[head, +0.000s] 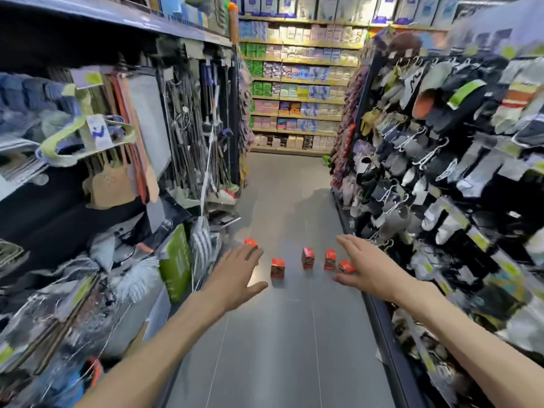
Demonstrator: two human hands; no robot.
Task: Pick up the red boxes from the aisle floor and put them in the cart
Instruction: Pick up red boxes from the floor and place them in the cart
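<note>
Bare forearms (164,343) reach over grey aisle floor (279,348) toward red boxes (277,268).

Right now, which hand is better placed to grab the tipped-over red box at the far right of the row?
Probably the right hand. It is open with its palm right beside the tipped red box. The left hand, also open, is across the row beside the leftmost box, with three upright boxes between.
</note>
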